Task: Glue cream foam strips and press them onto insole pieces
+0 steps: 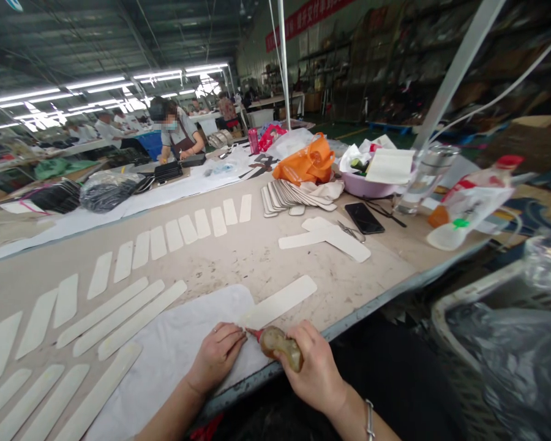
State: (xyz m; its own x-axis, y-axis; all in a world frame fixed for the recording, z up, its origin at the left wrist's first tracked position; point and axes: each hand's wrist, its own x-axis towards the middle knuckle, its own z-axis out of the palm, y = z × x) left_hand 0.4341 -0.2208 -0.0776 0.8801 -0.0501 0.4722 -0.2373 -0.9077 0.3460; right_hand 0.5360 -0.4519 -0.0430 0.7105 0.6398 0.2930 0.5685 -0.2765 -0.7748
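Here at the near edge of the worktable [229, 260], the right hand [314, 367] has its fingers and thumb wrapped around a murky, amber-brown squeeze bottle [280, 346], gripping it tilted, with the red nozzle [254, 333] aimed left. And look where that tip points: right beside the left hand's fingertips, at the near left end of a pale strip [287, 298]! The left hand [218, 352] lies palm down, fingers close together, on a white cloth [179, 343]; whether it pinches anything under those fingertips, I cannot tell. A metal bracelet [370, 419] circles the right wrist.

Over to the left, short pale pieces [157, 243] stand out in a slanting row running to the far side, with longer bands [119, 318] laid side by side nearer in. Beyond the strip, to the right, a pile of overlapping strips [333, 236] has scissors [349, 229] at its edge, and a black smartphone [364, 218] lies just past them. Further back, an orange bag [305, 160] slumps over a fanned stack of pale panels [284, 199], with a purple basin [367, 185] close on its right. Far right, a white squeeze bottle with a green collar [447, 236] lies on its side near a clear flask [420, 184]. And at the far left, a co-worker [179, 131] bends over black goods [168, 171].
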